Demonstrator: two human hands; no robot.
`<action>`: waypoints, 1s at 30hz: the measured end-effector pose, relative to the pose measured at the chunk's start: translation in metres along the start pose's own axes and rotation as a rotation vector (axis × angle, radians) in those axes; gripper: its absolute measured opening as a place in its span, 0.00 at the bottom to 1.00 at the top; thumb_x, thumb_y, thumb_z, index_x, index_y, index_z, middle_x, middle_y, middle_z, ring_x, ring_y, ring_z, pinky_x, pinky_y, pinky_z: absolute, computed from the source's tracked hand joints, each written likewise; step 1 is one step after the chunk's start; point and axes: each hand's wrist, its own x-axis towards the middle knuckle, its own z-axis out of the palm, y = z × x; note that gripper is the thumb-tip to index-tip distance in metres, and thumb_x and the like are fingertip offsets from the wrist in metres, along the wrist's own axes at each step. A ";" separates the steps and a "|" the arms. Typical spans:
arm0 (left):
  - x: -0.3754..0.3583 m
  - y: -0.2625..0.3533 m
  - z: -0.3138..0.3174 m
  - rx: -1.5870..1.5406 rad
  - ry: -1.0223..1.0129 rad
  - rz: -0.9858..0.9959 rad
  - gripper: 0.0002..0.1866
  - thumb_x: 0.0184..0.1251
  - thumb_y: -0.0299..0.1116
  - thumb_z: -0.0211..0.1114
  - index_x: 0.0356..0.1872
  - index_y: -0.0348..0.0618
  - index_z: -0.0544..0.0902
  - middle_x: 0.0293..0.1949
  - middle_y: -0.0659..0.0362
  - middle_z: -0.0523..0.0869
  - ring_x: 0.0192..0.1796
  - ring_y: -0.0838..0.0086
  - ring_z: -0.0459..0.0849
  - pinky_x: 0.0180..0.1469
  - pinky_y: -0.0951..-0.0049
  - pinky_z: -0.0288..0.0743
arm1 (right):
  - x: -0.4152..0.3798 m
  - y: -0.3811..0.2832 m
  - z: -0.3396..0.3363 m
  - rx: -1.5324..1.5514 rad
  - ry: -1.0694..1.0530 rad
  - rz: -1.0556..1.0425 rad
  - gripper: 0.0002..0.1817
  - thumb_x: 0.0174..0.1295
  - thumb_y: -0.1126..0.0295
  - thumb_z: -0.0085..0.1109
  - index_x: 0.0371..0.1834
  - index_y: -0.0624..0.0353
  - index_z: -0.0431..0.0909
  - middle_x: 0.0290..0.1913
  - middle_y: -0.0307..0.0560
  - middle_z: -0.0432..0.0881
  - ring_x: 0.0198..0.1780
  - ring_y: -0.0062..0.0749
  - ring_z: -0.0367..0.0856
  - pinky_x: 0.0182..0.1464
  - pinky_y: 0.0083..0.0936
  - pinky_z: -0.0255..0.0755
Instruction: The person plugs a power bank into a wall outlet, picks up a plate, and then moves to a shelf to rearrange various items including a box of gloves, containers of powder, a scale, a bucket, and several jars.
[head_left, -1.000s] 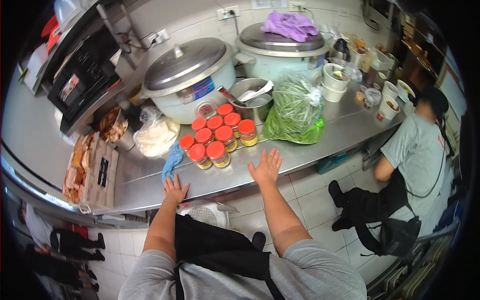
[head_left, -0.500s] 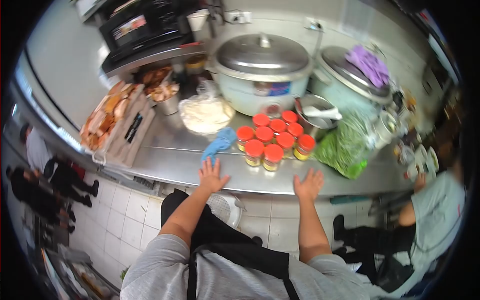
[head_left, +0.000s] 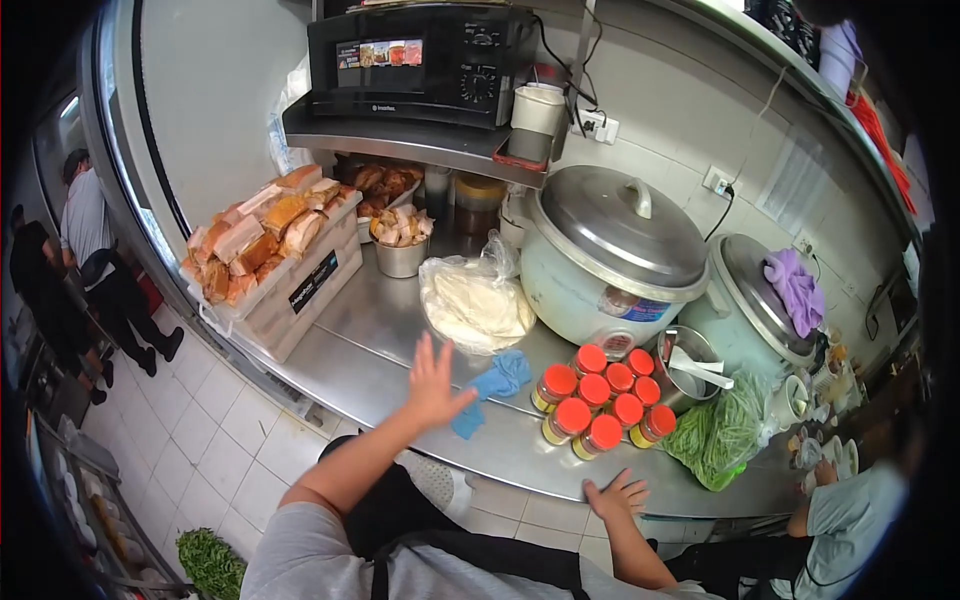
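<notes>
Blue, thin and crumpled: that's the cloth (head_left: 500,378) lying on the bench (head_left: 370,350), right by our left hand (head_left: 437,390), which is spread wide and grasping nothing. Thumb and cloth look very close; whether they touch, we can't tell. Over at the bench's near edge, our right hand (head_left: 617,495) has its fingers fanned too, nothing in it, just in front of the red-lidded jars (head_left: 593,390).

Handling, then! We judge the cloth soft and nearly weightless, best gathered by its bunched middle, since a pinched corner would leave the rest trailing. Those jars stand upright in a tight cluster: stiff, smooth, probably slick if damp, breakable if they're glass. We'd take one from the outer row, wrapping the body below the lid, because the inner ones leave little finger room.

Farther out, behind the cloth, sits a bag of something pale (head_left: 475,305), limp-looking and best cradled from underneath. Beside the jars, a bag of greens (head_left: 710,440) looks light and slippery. Beyond looms the rice cooker (head_left: 600,260), rigid and surely heavy.
</notes>
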 end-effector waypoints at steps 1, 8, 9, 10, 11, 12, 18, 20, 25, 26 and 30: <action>0.021 -0.003 -0.022 0.022 0.079 0.012 0.49 0.45 0.52 0.63 0.64 0.45 0.45 0.64 0.37 0.37 0.66 0.43 0.37 0.60 0.44 0.40 | -0.008 -0.013 -0.002 -0.025 -0.104 0.010 0.62 0.39 0.34 0.53 0.66 0.56 0.25 0.64 0.69 0.20 0.66 0.62 0.17 0.61 0.57 0.24; 0.221 -0.005 -0.167 0.517 0.458 0.405 0.44 0.39 0.42 0.68 0.60 0.47 0.57 0.62 0.46 0.51 0.65 0.50 0.47 0.60 0.52 0.48 | -0.008 -0.039 -0.006 -0.336 -0.300 0.014 0.72 0.26 0.34 0.65 0.65 0.52 0.20 0.61 0.73 0.15 0.63 0.68 0.14 0.60 0.59 0.30; 0.252 0.001 -0.182 0.625 0.440 0.436 0.43 0.37 0.39 0.68 0.60 0.46 0.59 0.61 0.47 0.56 0.64 0.51 0.50 0.60 0.56 0.50 | -0.003 -0.039 -0.010 -0.343 -0.307 0.012 0.72 0.26 0.34 0.64 0.65 0.52 0.20 0.62 0.73 0.15 0.63 0.69 0.14 0.60 0.60 0.30; 0.283 0.006 -0.194 0.698 0.379 0.488 0.42 0.33 0.40 0.69 0.57 0.47 0.62 0.59 0.46 0.58 0.64 0.52 0.52 0.59 0.57 0.52 | 0.003 -0.040 -0.011 -0.350 -0.314 0.005 0.71 0.27 0.34 0.64 0.65 0.51 0.21 0.62 0.73 0.15 0.63 0.69 0.14 0.60 0.60 0.30; 0.310 0.008 -0.202 0.787 0.278 0.487 0.42 0.31 0.40 0.69 0.56 0.45 0.64 0.58 0.46 0.61 0.62 0.52 0.54 0.58 0.57 0.53 | 0.010 -0.043 -0.014 -0.344 -0.325 0.000 0.71 0.27 0.34 0.64 0.65 0.51 0.22 0.62 0.73 0.16 0.63 0.69 0.14 0.60 0.61 0.29; 0.331 0.010 -0.206 0.881 0.156 0.497 0.42 0.29 0.39 0.69 0.55 0.44 0.65 0.56 0.46 0.63 0.61 0.53 0.57 0.57 0.57 0.55 | 0.015 -0.045 -0.017 -0.324 -0.345 -0.008 0.71 0.27 0.34 0.64 0.65 0.51 0.22 0.62 0.73 0.16 0.63 0.70 0.14 0.60 0.61 0.29; 0.363 0.007 -0.202 0.537 -0.131 0.656 0.38 0.27 0.31 0.64 0.51 0.36 0.66 0.50 0.46 0.67 0.54 0.53 0.65 0.54 0.60 0.60 | 0.022 -0.051 -0.044 -0.243 -0.459 -0.019 0.68 0.28 0.33 0.63 0.66 0.49 0.26 0.62 0.73 0.18 0.62 0.71 0.14 0.58 0.64 0.28; 0.363 0.014 -0.202 0.517 -0.150 0.627 0.39 0.26 0.30 0.63 0.51 0.36 0.66 0.50 0.46 0.67 0.54 0.52 0.66 0.55 0.59 0.60 | 0.023 -0.051 -0.047 -0.209 -0.471 -0.022 0.67 0.29 0.33 0.62 0.66 0.48 0.28 0.62 0.73 0.19 0.62 0.72 0.14 0.58 0.65 0.28; 0.360 0.020 -0.199 0.520 -0.173 0.547 0.39 0.26 0.30 0.64 0.51 0.37 0.66 0.50 0.45 0.67 0.54 0.51 0.65 0.56 0.57 0.58 | 0.010 -0.043 -0.048 -0.144 -0.485 0.000 0.65 0.30 0.33 0.61 0.67 0.46 0.31 0.63 0.74 0.20 0.62 0.73 0.14 0.57 0.67 0.27; 0.361 0.020 -0.199 0.529 -0.179 0.552 0.39 0.26 0.30 0.64 0.51 0.37 0.66 0.50 0.45 0.67 0.54 0.51 0.65 0.56 0.57 0.58 | 0.008 -0.042 -0.049 -0.132 -0.477 0.007 0.64 0.30 0.33 0.61 0.67 0.46 0.32 0.63 0.74 0.21 0.61 0.73 0.14 0.57 0.68 0.26; 0.362 0.010 -0.196 0.550 -0.218 0.533 0.38 0.27 0.29 0.65 0.51 0.37 0.65 0.51 0.44 0.66 0.56 0.50 0.64 0.58 0.57 0.57 | 0.014 -0.029 -0.026 -0.146 -0.424 -0.016 0.64 0.30 0.33 0.60 0.67 0.45 0.31 0.63 0.72 0.19 0.61 0.73 0.12 0.55 0.70 0.24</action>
